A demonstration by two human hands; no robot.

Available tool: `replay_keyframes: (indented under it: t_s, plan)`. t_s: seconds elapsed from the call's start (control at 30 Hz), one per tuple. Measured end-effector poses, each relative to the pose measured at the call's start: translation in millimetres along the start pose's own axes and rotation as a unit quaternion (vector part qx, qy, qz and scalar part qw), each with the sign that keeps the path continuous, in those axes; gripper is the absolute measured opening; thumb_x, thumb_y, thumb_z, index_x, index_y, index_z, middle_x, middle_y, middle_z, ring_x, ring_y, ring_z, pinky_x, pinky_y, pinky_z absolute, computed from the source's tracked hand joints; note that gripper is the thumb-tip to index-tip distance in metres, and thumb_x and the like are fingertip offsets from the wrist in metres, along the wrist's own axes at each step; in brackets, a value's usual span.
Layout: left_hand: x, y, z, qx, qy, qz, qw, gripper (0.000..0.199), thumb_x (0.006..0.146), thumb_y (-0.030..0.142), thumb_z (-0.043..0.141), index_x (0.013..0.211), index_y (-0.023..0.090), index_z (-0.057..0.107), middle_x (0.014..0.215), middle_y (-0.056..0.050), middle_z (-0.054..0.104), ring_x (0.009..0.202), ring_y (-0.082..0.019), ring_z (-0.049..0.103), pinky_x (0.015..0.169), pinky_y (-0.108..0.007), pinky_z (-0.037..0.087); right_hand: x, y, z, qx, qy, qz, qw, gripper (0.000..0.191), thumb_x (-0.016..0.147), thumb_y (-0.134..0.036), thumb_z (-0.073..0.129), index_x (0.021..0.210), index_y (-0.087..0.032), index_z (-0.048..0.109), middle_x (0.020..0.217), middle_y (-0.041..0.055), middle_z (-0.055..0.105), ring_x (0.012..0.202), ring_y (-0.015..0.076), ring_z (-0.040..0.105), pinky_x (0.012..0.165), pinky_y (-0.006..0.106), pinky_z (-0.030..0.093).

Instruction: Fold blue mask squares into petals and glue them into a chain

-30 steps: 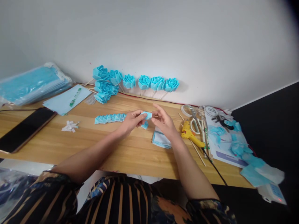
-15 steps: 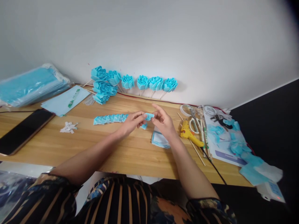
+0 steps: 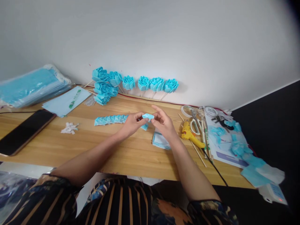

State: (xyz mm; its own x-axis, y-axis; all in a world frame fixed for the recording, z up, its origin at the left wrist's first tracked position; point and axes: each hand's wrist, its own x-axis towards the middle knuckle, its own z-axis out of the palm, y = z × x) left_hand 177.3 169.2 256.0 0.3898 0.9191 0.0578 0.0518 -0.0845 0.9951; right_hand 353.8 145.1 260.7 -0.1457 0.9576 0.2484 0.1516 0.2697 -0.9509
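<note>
Between the fingertips of both hands is a small folded light-blue fabric piece, held just above the table. My left hand pinches its left end, and my right hand pinches its right end with the index finger raised. Behind and left of my left hand runs a row of folded blue petals, overlapping one another; its right part is hidden by the hand. Under my right wrist lies a stack of cut blue-and-white fabric squares, partly covered.
Blue fabric roses on sticks lean along the wall. A yellow glue gun, scissors and sticks lie to the right, beside a sheet with blue scraps. At left are a phone, white strips and bagged masks.
The folded fabric piece has turned in my fingers and now shows a pointed, roof-like upper edge. Both hands have stayed in nearly the same place.
</note>
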Motion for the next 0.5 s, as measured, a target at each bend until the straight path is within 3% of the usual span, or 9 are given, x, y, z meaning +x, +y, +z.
replay_keyframes:
  t_s: [0.5]
  plan:
    - [-2.4, 7.7, 2.1, -0.065, -0.003, -0.011, 0.998, 0.033, 0.071, 0.045, 0.072, 0.074, 0.015, 0.059, 0.062, 0.004, 0.051, 0.057, -0.008, 0.042, 0.056, -0.022, 0.033, 0.0, 3.7, 2.1, -0.014, 0.013, -0.008, 1.0, 0.059, 0.083, -0.025, 0.061, 0.141, -0.025, 0.048, 0.077, -0.0034, 0.053, 0.073, 0.0132, 0.054, 0.074, 0.029, 0.046]
